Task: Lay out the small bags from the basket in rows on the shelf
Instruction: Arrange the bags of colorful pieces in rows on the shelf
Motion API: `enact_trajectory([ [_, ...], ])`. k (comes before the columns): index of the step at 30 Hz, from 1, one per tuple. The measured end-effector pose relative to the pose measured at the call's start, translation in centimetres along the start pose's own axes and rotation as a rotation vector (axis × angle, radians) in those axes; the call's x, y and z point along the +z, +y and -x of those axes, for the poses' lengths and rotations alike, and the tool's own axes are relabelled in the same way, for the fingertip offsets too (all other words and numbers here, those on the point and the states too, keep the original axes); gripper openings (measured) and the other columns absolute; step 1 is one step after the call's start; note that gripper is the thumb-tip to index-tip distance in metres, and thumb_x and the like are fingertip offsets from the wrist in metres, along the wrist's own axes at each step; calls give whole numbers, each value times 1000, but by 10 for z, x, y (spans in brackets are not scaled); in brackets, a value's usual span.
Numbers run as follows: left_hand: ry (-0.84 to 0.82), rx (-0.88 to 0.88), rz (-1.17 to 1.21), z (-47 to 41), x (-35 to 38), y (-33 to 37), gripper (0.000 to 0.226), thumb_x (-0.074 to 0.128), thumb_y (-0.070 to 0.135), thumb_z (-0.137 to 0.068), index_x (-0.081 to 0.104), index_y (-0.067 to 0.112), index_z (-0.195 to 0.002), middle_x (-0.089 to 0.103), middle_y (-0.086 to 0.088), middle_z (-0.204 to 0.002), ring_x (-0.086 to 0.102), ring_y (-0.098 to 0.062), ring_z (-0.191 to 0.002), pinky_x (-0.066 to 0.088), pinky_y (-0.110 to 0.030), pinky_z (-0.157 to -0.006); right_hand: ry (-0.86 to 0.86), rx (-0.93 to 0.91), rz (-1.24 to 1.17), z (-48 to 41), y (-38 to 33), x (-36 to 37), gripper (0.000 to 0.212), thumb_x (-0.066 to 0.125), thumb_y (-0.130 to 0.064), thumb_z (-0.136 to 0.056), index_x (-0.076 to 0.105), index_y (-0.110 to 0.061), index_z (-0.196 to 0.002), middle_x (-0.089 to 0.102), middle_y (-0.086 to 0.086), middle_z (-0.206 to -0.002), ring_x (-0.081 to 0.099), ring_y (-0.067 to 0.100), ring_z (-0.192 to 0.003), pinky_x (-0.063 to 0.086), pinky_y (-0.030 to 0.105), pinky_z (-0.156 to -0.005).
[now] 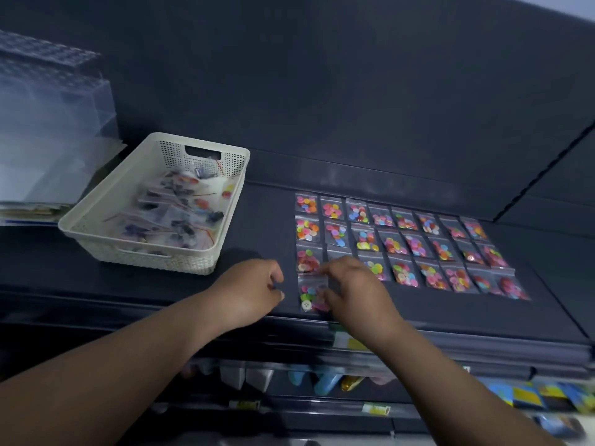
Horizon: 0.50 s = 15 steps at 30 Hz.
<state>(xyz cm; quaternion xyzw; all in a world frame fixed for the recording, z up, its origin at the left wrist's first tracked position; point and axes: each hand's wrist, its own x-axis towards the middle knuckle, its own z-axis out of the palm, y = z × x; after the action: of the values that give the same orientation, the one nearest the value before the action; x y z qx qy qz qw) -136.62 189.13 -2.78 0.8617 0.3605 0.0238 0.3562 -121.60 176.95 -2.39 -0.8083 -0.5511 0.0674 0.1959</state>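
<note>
Right grip (351,284) pinches a bag (311,292) on the shelf (257,204); left grip (254,289) curled, empty. Best squared under the column.

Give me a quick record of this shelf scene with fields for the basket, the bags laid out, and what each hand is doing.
basket: cream perforated plastic basket, left on the dark shelf, still holds small bags
laid out: clear small bags of coloured buttons, three full rows
fourth row: one bag at its left end
right hand: fingers on that bag
left hand: loosely curled beside it, apparently holding nothing
</note>
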Motion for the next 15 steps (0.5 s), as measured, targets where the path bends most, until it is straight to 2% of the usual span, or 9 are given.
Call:
enact_trajectory([
  [2, 4, 5, 2, 1, 0, -1, 23, 63, 29, -87, 61, 24, -109, 61, 7, -104, 58, -11, -95, 46, -26, -88, -74, -106, -32, -2, 4, 3, 25, 65, -13, -85, 67, -16, -109, 61, -1, -106, 51, 16, -103, 40, 21, -89],
  [5, 17, 12, -13, 2, 0, -3, 24, 63, 28, -86, 61, 24, -110, 61, 7, -105, 58, -11, -95, 46, -25, -87, -201, -92, -115, -2, 5, 5, 22, 65, -14, -86, 68, -16, -107, 60, -3, -102, 54, 12, -94, 42, 19, -84],
  [9, 48, 31, -80, 2, 1, -2, 27, 63, 28, -86, 60, 24, -113, 58, 5, -106, 56, -12, -96, 45, -25, -86, -261, -107, -141, -7, 7, 3, 21, 64, -16, -87, 68, -16, -107, 57, -2, -103, 55, 13, -93, 45, 21, -85],
  [15, 132, 107, -240, 2, -10, 12, 35, 59, 28, -89, 54, 21, -123, 52, 1, -113, 56, -17, -103, 46, -31, -89, -151, -192, -163, -31, 5, -11, 19, 64, -17, -87, 67, -17, -105, 54, -8, -98, 53, 8, -90, 40, 18, -81],
])
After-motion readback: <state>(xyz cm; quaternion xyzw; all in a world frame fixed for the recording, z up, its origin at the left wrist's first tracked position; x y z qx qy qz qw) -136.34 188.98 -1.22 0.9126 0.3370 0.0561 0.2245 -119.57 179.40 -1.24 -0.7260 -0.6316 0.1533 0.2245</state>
